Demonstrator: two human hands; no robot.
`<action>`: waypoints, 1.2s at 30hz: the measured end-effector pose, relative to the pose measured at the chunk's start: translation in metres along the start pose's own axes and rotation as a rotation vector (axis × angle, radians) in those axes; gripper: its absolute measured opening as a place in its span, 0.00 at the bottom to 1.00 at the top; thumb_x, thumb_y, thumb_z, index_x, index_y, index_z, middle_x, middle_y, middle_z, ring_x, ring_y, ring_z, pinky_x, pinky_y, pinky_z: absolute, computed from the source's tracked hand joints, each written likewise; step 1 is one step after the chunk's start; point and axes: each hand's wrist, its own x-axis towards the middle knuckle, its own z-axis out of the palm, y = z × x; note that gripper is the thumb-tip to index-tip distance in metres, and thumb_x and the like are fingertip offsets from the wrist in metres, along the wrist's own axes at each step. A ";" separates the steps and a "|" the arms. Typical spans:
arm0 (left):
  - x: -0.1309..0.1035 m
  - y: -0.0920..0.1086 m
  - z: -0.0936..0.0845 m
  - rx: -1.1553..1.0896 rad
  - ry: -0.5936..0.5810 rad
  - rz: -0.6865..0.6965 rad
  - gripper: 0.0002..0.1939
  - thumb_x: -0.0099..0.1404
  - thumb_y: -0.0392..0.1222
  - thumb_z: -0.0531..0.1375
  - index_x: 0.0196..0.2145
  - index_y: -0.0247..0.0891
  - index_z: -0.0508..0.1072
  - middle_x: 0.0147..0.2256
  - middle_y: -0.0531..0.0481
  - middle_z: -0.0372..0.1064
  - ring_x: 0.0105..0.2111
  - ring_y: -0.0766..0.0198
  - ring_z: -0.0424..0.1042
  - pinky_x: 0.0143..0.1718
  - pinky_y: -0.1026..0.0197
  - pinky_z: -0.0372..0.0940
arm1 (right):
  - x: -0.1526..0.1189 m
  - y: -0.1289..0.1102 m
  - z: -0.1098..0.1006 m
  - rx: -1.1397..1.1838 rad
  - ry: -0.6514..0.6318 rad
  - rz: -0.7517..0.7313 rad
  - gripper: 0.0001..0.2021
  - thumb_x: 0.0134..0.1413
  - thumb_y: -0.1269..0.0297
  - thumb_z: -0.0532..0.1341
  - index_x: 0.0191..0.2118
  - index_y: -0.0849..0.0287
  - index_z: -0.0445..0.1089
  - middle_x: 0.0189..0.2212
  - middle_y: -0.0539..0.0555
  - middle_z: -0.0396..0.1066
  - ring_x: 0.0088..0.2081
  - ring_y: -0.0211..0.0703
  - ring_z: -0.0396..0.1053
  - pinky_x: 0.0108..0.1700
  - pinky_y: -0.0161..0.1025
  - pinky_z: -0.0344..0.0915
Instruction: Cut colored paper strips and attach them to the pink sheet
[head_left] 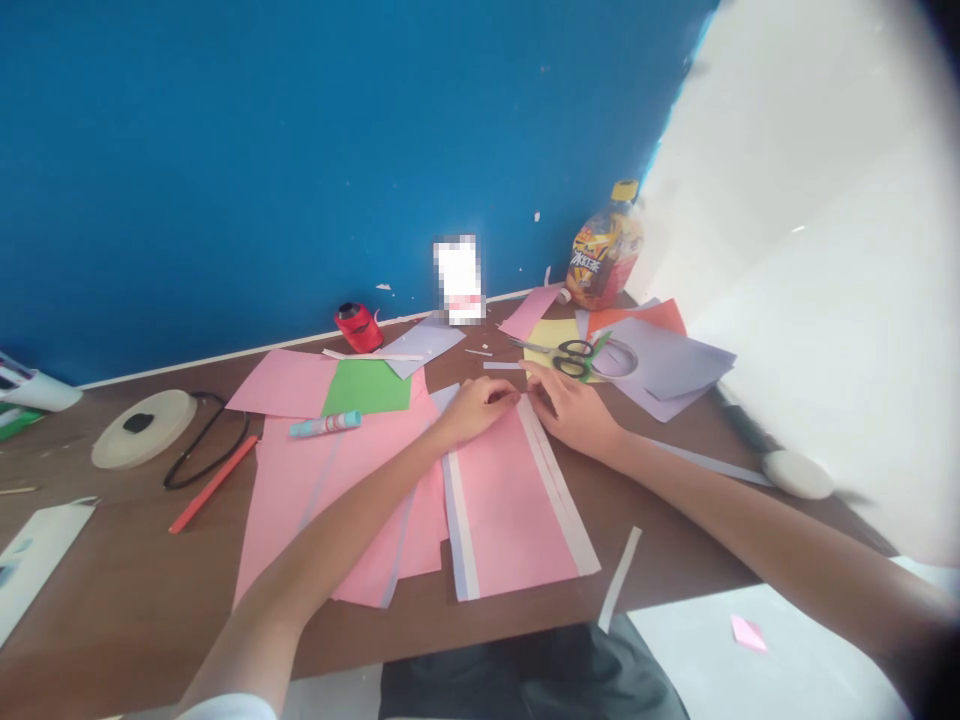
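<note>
A pink paper sheet (501, 500) lies on the table before me, with a white strip (559, 485) along its right edge and white and lilac strips along its left. Near the sheet's far edge my left hand (480, 408) is closed, thumb and fingers pinched together. Beside it, at the far end of the white strip, my right hand (566, 402) has bent fingers pressed together. Whatever lies between the fingertips is too small to make out. Just beyond my right hand are black-handled scissors (574, 358), on yellow paper.
More pink sheets (281, 500), green paper (367, 386) and a glue stick (326, 424) lie left. A white tape roll (165, 440) and red stick (214, 485) are farther left. Behind stand a red ribbon spool (359, 328) and drink bottle (606, 250); lilac sheets (679, 355) lie right.
</note>
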 end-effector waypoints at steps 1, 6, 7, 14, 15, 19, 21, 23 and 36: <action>0.000 0.000 0.000 0.000 0.000 0.000 0.16 0.68 0.48 0.50 0.38 0.41 0.76 0.37 0.51 0.76 0.38 0.60 0.68 0.46 0.58 0.60 | 0.000 0.000 0.000 -0.009 0.002 -0.008 0.24 0.59 0.73 0.52 0.61 0.56 0.56 0.38 0.53 0.74 0.41 0.46 0.72 0.39 0.39 0.67; -0.001 0.002 0.000 0.013 -0.007 0.003 0.16 0.68 0.48 0.50 0.38 0.42 0.76 0.37 0.53 0.76 0.38 0.60 0.68 0.48 0.57 0.59 | -0.001 0.000 0.000 -0.005 -0.037 0.009 0.25 0.59 0.73 0.52 0.62 0.56 0.54 0.39 0.53 0.74 0.40 0.46 0.73 0.36 0.39 0.67; -0.001 0.002 0.000 0.016 -0.007 0.005 0.16 0.69 0.48 0.50 0.38 0.42 0.76 0.36 0.53 0.76 0.38 0.60 0.68 0.48 0.57 0.59 | -0.001 0.000 0.000 -0.002 -0.044 0.012 0.25 0.59 0.72 0.52 0.62 0.56 0.54 0.39 0.54 0.75 0.40 0.46 0.73 0.36 0.39 0.67; -0.001 0.001 0.001 0.054 -0.001 0.003 0.16 0.69 0.49 0.50 0.39 0.43 0.77 0.36 0.52 0.75 0.39 0.59 0.69 0.51 0.54 0.58 | -0.001 -0.003 -0.001 0.018 -0.070 0.016 0.26 0.59 0.71 0.52 0.63 0.56 0.53 0.40 0.54 0.74 0.39 0.45 0.73 0.37 0.39 0.67; -0.001 0.001 0.001 0.066 -0.001 0.001 0.16 0.68 0.49 0.50 0.39 0.44 0.77 0.35 0.53 0.75 0.39 0.59 0.70 0.52 0.53 0.57 | 0.000 -0.003 -0.001 0.024 -0.076 0.022 0.26 0.59 0.71 0.52 0.63 0.56 0.53 0.40 0.54 0.73 0.39 0.45 0.73 0.37 0.39 0.68; -0.001 0.000 0.002 0.097 -0.001 -0.002 0.16 0.68 0.49 0.50 0.39 0.45 0.76 0.34 0.53 0.75 0.39 0.59 0.71 0.54 0.51 0.56 | 0.001 -0.003 0.001 0.035 -0.099 0.030 0.26 0.59 0.71 0.52 0.63 0.57 0.52 0.39 0.55 0.72 0.38 0.46 0.72 0.38 0.40 0.68; -0.001 0.000 0.002 0.106 -0.001 -0.003 0.16 0.68 0.49 0.50 0.38 0.44 0.77 0.33 0.53 0.75 0.38 0.59 0.71 0.54 0.52 0.56 | 0.001 -0.002 0.001 0.044 -0.107 0.025 0.27 0.59 0.72 0.51 0.63 0.57 0.52 0.39 0.55 0.72 0.39 0.46 0.72 0.39 0.40 0.68; 0.000 -0.001 0.002 0.113 -0.002 -0.006 0.17 0.68 0.50 0.50 0.38 0.44 0.77 0.33 0.52 0.74 0.37 0.60 0.71 0.54 0.52 0.57 | 0.001 -0.003 0.001 0.052 -0.104 0.025 0.26 0.59 0.71 0.51 0.64 0.57 0.51 0.40 0.55 0.71 0.40 0.46 0.71 0.40 0.41 0.68; 0.001 0.000 0.002 0.133 -0.027 -0.017 0.17 0.69 0.50 0.50 0.38 0.43 0.76 0.32 0.51 0.73 0.38 0.58 0.69 0.53 0.50 0.56 | 0.001 0.005 0.007 0.076 -0.116 0.018 0.28 0.59 0.71 0.50 0.65 0.60 0.47 0.39 0.57 0.70 0.38 0.48 0.70 0.38 0.43 0.67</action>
